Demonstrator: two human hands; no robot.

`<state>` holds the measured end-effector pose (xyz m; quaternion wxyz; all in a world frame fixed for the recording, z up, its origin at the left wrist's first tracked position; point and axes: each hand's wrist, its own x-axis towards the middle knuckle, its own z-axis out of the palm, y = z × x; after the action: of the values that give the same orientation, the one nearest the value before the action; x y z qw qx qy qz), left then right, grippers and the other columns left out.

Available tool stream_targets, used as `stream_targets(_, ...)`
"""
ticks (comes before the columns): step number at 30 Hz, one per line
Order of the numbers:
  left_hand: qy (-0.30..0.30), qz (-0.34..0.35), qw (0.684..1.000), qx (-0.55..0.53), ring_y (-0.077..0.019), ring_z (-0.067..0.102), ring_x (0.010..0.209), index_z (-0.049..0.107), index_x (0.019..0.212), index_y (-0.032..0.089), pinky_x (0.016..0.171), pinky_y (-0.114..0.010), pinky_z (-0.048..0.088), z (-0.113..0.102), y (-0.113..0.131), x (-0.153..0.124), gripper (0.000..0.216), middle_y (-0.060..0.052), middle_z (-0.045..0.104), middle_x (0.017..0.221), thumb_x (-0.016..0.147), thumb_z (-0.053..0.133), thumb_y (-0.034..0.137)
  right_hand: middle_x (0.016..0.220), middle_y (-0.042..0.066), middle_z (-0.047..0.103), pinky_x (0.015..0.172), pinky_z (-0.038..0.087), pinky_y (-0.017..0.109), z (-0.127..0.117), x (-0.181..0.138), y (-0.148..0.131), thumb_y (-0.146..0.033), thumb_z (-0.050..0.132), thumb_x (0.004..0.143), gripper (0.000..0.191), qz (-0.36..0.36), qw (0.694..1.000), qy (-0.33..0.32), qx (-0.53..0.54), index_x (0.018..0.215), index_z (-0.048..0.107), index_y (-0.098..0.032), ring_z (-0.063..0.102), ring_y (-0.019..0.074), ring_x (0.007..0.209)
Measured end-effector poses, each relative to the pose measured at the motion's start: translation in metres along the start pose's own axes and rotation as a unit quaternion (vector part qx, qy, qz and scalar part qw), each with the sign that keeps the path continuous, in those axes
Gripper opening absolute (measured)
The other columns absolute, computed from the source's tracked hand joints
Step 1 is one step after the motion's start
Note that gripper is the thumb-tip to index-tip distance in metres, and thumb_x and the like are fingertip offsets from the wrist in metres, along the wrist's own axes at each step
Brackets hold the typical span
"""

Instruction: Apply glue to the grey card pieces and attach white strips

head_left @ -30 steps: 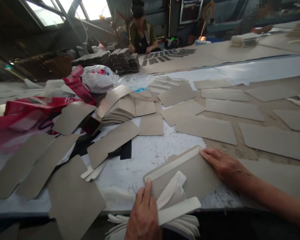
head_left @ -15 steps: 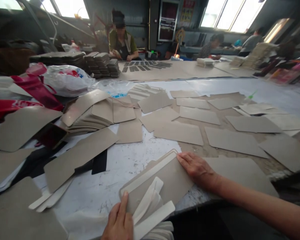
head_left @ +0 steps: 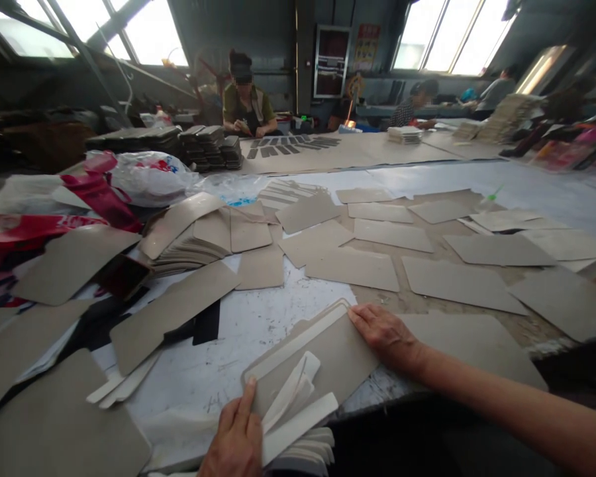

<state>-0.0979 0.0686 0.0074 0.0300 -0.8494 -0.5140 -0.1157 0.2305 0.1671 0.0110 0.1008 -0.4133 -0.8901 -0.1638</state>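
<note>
A grey board panel (head_left: pixel 328 358) with a white strip along its far edge lies at the table's near edge. My right hand (head_left: pixel 385 331) lies flat on the panel's right corner, fingers stretched out. My left hand (head_left: pixel 236 434) is at the bottom of the view, closed on a bunch of white strips (head_left: pixel 298 424) that fan out to the right, its forefinger stretched onto the panel's near left corner.
Many grey panels (head_left: pixel 352 268) lie spread over the white table (head_left: pixel 248 324), with a stack (head_left: pixel 189 248) at the left and red and white plastic bags (head_left: pixel 99 189) behind. A person (head_left: pixel 246 99) sits at the far side by dark stacks; others work at the back right.
The view has swung right and then tilted up slightly. Both hands stay on the same panel, the right hand barely shifted along its corner.
</note>
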Motion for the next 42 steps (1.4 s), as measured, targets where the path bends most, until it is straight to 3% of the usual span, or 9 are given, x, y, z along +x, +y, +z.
stream_targets(5, -0.017, -0.068, 0.996, -0.058, -0.0295, 0.053, 0.121, 0.063, 0.094, 0.013, 0.098, -0.044, 0.050, -0.024, 0.014, -0.002, 0.038, -0.019, 0.058, 0.132, 0.060, 0.048, 0.004, 0.100, 0.020, 0.070, 0.085, 0.057, 0.040, 0.003, -0.002, 0.000, 0.006, 0.046, 0.081, 0.036, -0.003, 0.999, 0.034, 0.017, 0.109, 0.067, -0.003, 0.067, 0.0279, 0.094)
stream_targets(9, -0.004, -0.070, 0.992, -0.108, -0.0323, 0.046, 0.130, 0.060, 0.104, 0.012, 0.104, -0.050, 0.045, -0.032, 0.039, 0.001, 0.042, -0.021, 0.053, 0.138, 0.063, 0.050, 0.009, 0.101, 0.020, 0.070, 0.083, 0.057, 0.040, 0.008, -0.005, 0.000, 0.006, 0.046, 0.080, 0.036, 0.001, 0.998, 0.052, 0.024, 0.109, 0.067, -0.003, 0.067, 0.0284, 0.094)
stream_targets(12, 0.004, -0.067, 0.986, -0.153, -0.0326, 0.042, 0.134, 0.060, 0.107, 0.010, 0.108, -0.052, 0.042, -0.033, 0.061, 0.018, 0.045, -0.022, 0.051, 0.140, 0.062, 0.051, 0.012, 0.101, 0.019, 0.070, 0.083, 0.057, 0.039, 0.009, -0.006, 0.000, 0.005, 0.046, 0.080, 0.035, 0.001, 0.998, 0.055, 0.015, 0.108, 0.066, -0.003, 0.067, 0.0281, 0.093)
stream_targets(15, -0.026, -0.081, 0.983, -0.160, -0.0338, 0.042, 0.135, 0.063, 0.106, 0.009, 0.113, -0.056, 0.033, -0.035, 0.070, 0.040, 0.042, -0.021, 0.053, 0.138, 0.065, 0.052, 0.016, 0.101, 0.019, 0.070, 0.082, 0.057, 0.038, 0.009, -0.006, 0.000, 0.004, 0.045, 0.082, 0.034, 0.001, 0.998, 0.058, 0.004, 0.107, 0.066, -0.003, 0.066, 0.0278, 0.093)
stream_targets(20, -0.098, -0.132, 0.980, -0.110, -0.0367, 0.045, 0.132, 0.066, 0.100, 0.005, 0.112, -0.053, 0.035, -0.036, 0.057, 0.054, 0.037, -0.025, 0.054, 0.135, 0.067, 0.052, 0.015, 0.101, 0.019, 0.070, 0.083, 0.056, 0.037, 0.010, -0.006, 0.000, 0.005, 0.045, 0.081, 0.034, 0.003, 0.998, 0.060, -0.003, 0.107, 0.066, -0.003, 0.066, 0.0271, 0.093)
stream_targets(23, -0.122, -0.136, 0.979, -0.088, -0.0377, 0.043, 0.133, 0.066, 0.102, 0.003, 0.110, -0.053, 0.037, -0.035, 0.051, 0.051, 0.039, -0.026, 0.050, 0.139, 0.066, 0.052, 0.012, 0.102, 0.018, 0.070, 0.084, 0.056, 0.037, 0.010, -0.006, 0.000, 0.004, 0.045, 0.082, 0.033, 0.004, 0.998, 0.056, -0.005, 0.107, 0.066, -0.004, 0.066, 0.0271, 0.094)
stream_targets(27, -0.161, -0.130, 0.975, -0.082, -0.0343, 0.041, 0.136, 0.066, 0.102, 0.002, 0.115, -0.049, 0.030, -0.038, 0.050, 0.049, 0.040, -0.026, 0.049, 0.140, 0.066, 0.051, 0.007, 0.101, 0.018, 0.070, 0.083, 0.055, 0.038, 0.008, -0.006, -0.001, 0.004, 0.045, 0.082, 0.033, 0.002, 0.999, 0.050, -0.014, 0.107, 0.066, -0.004, 0.066, 0.0275, 0.093)
stream_targets(39, -0.177, -0.153, 0.963, -0.136, -0.0284, 0.031, 0.141, 0.063, 0.113, -0.002, 0.121, -0.043, 0.016, -0.037, 0.042, 0.043, 0.049, -0.023, 0.043, 0.147, 0.066, 0.050, 0.006, 0.096, 0.018, 0.070, 0.078, 0.056, 0.036, 0.008, -0.003, -0.002, 0.007, 0.047, 0.080, 0.033, -0.012, 0.998, 0.041, -0.042, 0.105, 0.066, -0.002, 0.066, 0.0280, 0.089)
stream_targets(42, -0.177, -0.156, 0.961, -0.147, -0.0285, 0.033, 0.141, 0.065, 0.107, -0.001, 0.121, -0.044, 0.015, -0.036, 0.042, 0.043, 0.045, -0.024, 0.044, 0.145, 0.066, 0.049, 0.006, 0.096, 0.019, 0.069, 0.076, 0.056, 0.037, 0.007, -0.003, -0.002, 0.007, 0.048, 0.080, 0.032, -0.013, 0.999, 0.037, -0.037, 0.105, 0.066, -0.001, 0.067, 0.0292, 0.088)
